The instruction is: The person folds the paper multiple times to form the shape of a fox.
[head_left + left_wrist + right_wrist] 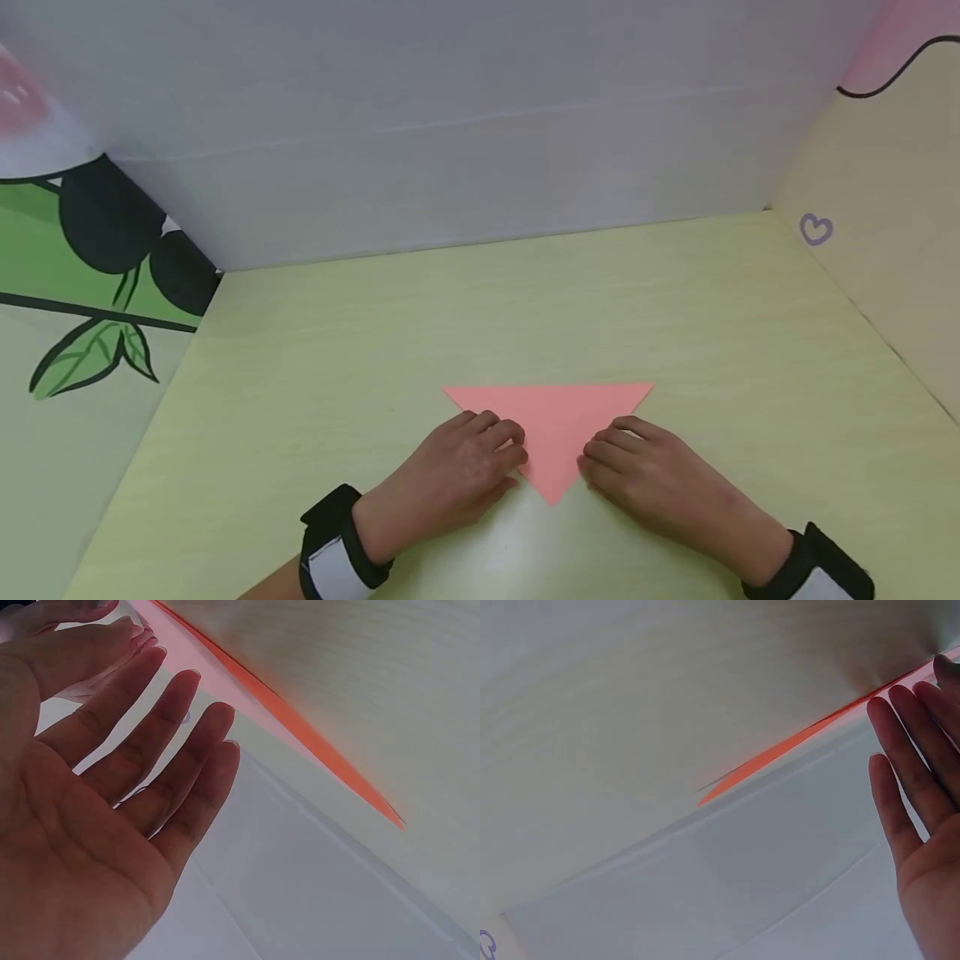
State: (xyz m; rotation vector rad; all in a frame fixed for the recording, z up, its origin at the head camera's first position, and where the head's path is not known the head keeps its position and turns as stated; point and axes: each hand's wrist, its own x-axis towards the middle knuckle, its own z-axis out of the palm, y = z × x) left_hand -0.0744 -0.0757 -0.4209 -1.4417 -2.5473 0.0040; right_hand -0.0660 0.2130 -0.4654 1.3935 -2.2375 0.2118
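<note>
A pink sheet of paper in a triangle shape (552,429) lies on the table, its long edge away from me and one point towards me. My left hand (457,467) is at its left slanting edge, fingertips over the paper. At the right slanting edge is my right hand (652,471), fingertips right at the border. Both hands have loosely bent fingers, and neither grips the sheet. In the left wrist view the paper's edge (322,750) looks orange and raised at the corner. The right wrist view shows a similar orange strip of paper (769,755) beyond the fingers.
The pale wood-grain table (360,333) meets a grey-white wall (480,183) at the back. A left side panel carries painted leaves (93,358) and dark round shapes. On the right panel is a purple heart (816,229). Each wrist wears a black band (337,533).
</note>
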